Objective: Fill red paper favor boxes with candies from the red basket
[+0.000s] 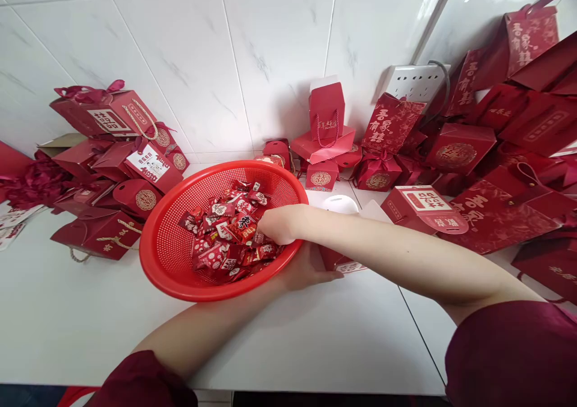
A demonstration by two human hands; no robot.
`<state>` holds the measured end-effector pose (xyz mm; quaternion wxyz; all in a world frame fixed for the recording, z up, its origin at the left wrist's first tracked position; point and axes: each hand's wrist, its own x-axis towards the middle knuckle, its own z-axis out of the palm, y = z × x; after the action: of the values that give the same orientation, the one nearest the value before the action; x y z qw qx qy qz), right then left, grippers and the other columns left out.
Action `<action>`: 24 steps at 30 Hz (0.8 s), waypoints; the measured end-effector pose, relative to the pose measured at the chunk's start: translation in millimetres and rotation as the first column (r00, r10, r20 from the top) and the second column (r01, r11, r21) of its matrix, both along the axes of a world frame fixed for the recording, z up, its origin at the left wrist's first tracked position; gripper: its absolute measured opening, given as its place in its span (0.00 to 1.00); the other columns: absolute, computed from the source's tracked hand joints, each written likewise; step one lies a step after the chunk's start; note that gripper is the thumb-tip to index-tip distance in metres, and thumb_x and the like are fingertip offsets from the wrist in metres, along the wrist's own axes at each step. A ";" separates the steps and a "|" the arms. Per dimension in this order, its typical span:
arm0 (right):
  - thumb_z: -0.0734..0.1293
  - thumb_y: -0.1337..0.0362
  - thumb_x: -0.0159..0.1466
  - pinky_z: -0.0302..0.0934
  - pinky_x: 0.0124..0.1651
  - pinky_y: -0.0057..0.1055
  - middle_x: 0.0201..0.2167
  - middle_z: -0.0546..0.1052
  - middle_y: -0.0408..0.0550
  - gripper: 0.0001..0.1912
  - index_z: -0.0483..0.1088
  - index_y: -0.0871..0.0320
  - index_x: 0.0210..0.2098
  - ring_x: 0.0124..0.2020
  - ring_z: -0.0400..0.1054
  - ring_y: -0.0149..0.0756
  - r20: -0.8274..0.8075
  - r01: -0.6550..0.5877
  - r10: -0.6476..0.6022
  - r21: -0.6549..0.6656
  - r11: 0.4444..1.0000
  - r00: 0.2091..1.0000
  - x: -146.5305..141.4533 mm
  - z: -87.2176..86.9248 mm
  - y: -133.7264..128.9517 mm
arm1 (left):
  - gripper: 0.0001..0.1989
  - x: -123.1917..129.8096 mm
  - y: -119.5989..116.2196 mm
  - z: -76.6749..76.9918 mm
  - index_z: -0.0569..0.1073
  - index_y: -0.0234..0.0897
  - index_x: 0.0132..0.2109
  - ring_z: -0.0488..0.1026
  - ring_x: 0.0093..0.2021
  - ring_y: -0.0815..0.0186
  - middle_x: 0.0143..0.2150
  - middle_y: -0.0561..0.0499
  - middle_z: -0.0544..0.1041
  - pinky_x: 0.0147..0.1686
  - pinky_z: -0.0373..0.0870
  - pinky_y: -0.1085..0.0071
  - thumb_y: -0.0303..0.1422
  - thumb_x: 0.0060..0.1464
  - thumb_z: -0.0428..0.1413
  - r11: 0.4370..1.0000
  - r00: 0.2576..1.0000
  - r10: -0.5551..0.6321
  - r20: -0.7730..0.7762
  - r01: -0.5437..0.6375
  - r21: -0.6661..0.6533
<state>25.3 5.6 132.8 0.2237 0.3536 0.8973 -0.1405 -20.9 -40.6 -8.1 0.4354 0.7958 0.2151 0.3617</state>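
A red plastic basket (164, 214) with perforated sides stands on the white table, tilted toward me. Wrapped candies (225, 232) in red and pink are heaped inside it. My right hand (282, 223) reaches over the rim, its fingers curled closed at a dark red wrapped candy; the fingertips are partly hidden. Below the basket's right rim, my left hand (311, 272) is around a small red gift box (336, 260) with a raised white flap, the thumb along its lower front. My right forearm covers much of that box, and the other left fingers are hidden.
Red gift boxes (119, 205) with rope handles are stacked on the left. More red boxes (327, 118) stand against the tiled wall (279, 46). A tall pile of red boxes and bags (500, 196) fills the right, beside a white power strip (412, 82).
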 end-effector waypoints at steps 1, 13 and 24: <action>0.65 0.76 0.60 0.63 0.37 0.34 0.41 0.80 0.59 0.15 0.77 0.66 0.46 0.39 0.75 0.46 -0.021 0.004 -0.003 0.021 1.000 1.000 5.8 3.5 -2.2 | 0.45 1.0 -0.6 3.5 0.57 0.47 0.66 0.63 0.67 0.44 0.64 0.47 0.68 0.63 0.69 0.45 0.40 0.45 0.69 0.999 0.999 -0.044 0.029 0.044 -0.021; 0.63 0.61 0.69 0.65 0.40 0.32 0.41 0.80 0.46 0.14 0.72 0.52 0.52 0.36 0.74 0.36 -0.787 0.556 -0.256 0.129 0.821 0.561 155.5 48.1 -100.8 | 0.56 -6.9 9.6 -16.2 0.48 0.52 0.70 0.66 0.65 0.44 0.68 0.41 0.62 0.60 0.69 0.39 0.40 0.41 0.72 0.985 0.995 -0.063 0.072 0.074 -0.153; 0.66 0.58 0.65 0.58 0.31 0.29 0.30 0.77 0.44 0.11 0.73 0.52 0.46 0.29 0.70 0.34 -0.677 0.449 -0.311 0.033 0.893 0.668 201.2 51.4 -111.6 | 0.52 -18.9 0.3 -5.0 0.54 0.50 0.68 0.65 0.64 0.48 0.66 0.44 0.64 0.63 0.67 0.51 0.41 0.41 0.72 0.991 0.983 -0.070 -0.170 0.089 0.105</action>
<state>226.5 -106.0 184.2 -0.1753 0.4817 0.8327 -0.2094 -39.8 -40.4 -13.2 0.3849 0.8543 0.1979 0.2880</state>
